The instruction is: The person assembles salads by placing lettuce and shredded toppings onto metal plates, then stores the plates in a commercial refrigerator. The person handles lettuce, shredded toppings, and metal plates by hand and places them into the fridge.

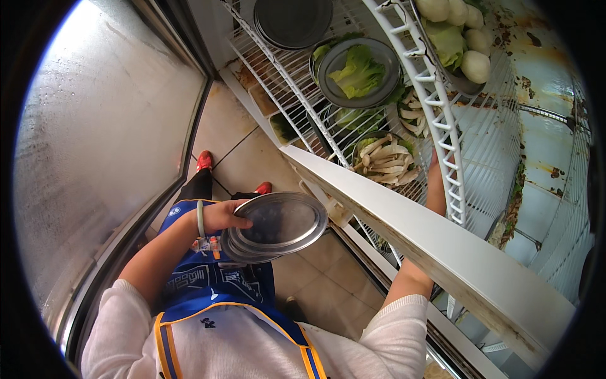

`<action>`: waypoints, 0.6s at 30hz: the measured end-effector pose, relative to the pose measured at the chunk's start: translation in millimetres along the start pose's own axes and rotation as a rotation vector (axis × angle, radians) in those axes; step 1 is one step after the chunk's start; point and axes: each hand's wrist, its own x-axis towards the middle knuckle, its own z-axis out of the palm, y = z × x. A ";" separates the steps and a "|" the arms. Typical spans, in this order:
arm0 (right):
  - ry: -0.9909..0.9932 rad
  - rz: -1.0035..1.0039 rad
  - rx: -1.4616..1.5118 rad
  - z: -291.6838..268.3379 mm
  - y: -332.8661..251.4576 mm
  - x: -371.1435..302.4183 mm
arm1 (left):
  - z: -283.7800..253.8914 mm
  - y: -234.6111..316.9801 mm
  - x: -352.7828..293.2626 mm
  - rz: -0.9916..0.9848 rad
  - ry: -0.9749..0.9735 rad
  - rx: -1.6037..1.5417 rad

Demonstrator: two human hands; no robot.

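Note:
My left hand (226,216) is closed on the rim of a small stack of shiny metal plates (284,222), held in front of my apron, thumb on top. My right arm passes behind a white cabinet beam into the refrigerator. Beside the white wire shelf edge, part of my right hand or wrist (435,180) shows; its fingers are hidden. Close to it lie a plate of pale long-stemmed mushrooms (384,163) and a second mushroom plate (413,117). Above them a grey metal plate carries a green lettuce leaf (358,72).
The fogged glass door (107,139) stands open on my left. A white beam (429,237) crosses on the right. Dark stacked plates (293,22) occupy the rack's far end. A tray of white round vegetables (475,66) and greens sits on the upper shelf. Beneath is tiled floor (246,148).

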 end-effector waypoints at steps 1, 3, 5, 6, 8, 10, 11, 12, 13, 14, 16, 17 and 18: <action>0.028 -0.010 0.003 1.8 -1.5 6.1 | 0.6 0.0 0.8 0.021 -0.012 -0.033; -0.009 -0.023 -0.045 8.8 -7.9 23.5 | 2.2 1.6 2.0 0.037 -0.036 -0.080; -0.056 -0.019 -0.090 18.0 -16.9 37.0 | 4.2 4.9 2.3 0.066 -0.080 -0.122; -0.075 -0.013 -0.097 19.3 -19.6 39.9 | 5.1 7.1 1.7 0.031 -0.058 -0.077; -0.109 0.000 -0.107 23.8 -25.6 44.7 | 6.3 11.4 -1.5 0.019 -0.054 -0.014; -0.107 0.029 -0.088 22.5 -25.0 41.5 | 5.6 15.1 -5.2 0.022 -0.060 0.016; -0.102 0.043 -0.079 18.7 -21.5 38.5 | 4.7 16.0 -7.6 0.045 -0.064 0.041; -0.095 0.065 -0.066 15.1 -17.1 34.8 | 3.1 16.5 -9.4 0.107 -0.098 0.055; -0.078 0.094 -0.058 11.3 -11.8 31.5 | 1.1 16.6 -11.2 0.061 -0.084 0.044; -0.066 0.118 -0.041 8.1 -6.2 28.7 | -1.6 16.3 -12.7 0.032 -0.085 0.042; -0.043 0.164 -0.006 5.5 4.2 23.9 | -7.0 14.0 -14.9 0.025 -0.058 0.043; -0.032 0.184 0.008 5.8 8.7 22.2 | -8.8 11.9 -14.8 0.033 -0.042 0.014; -0.021 0.206 0.022 6.5 13.1 21.3 | -11.3 10.1 -14.9 0.029 -0.033 0.004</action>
